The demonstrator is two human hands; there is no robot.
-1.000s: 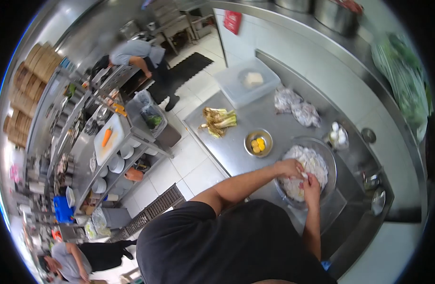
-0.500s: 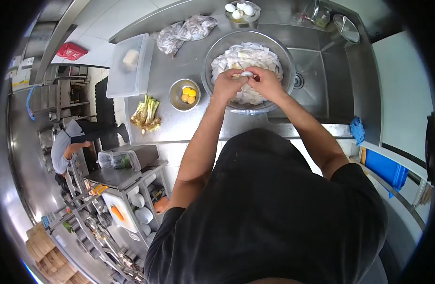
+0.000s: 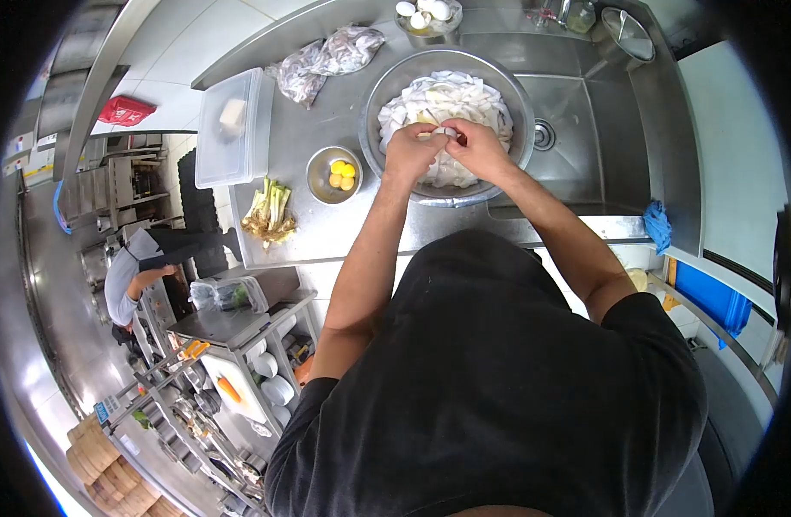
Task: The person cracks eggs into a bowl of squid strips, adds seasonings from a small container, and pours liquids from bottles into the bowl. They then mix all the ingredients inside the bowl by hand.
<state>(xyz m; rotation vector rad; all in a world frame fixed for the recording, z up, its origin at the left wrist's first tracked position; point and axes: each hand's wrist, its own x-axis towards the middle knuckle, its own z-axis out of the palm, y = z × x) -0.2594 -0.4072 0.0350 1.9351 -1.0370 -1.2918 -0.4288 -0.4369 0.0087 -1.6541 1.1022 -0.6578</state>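
Observation:
Over a large metal bowl [image 3: 520, 142] heaped with whitish, wet-looking pieces [image 3: 451, 93], my left hand [image 3: 410, 151] and my right hand [image 3: 480, 151] meet at the fingertips. Both hands are closed in a pinch on a small white piece [image 3: 445, 133] between them; what it is exactly is too small to tell. Left of the big bowl is a small metal bowl [image 3: 320, 187] with several yellow yolks [image 3: 342, 175]. Behind the big bowl stands a container of white eggs or shells [image 3: 426, 15].
Stalks with roots [image 3: 269, 212] and a lidded plastic box [image 3: 232, 129] are on the counter's left. Plastic bags [image 3: 326, 62] lie behind. The sink [image 3: 576, 146] is on the right, a blue cloth [image 3: 657, 226] on its edge. A person [image 3: 128, 277] bends at the far left.
The camera view has turned, bringing the bowl to the upper middle and the sink to its right. My hands stay together over the bowl, pinching a small white piece.

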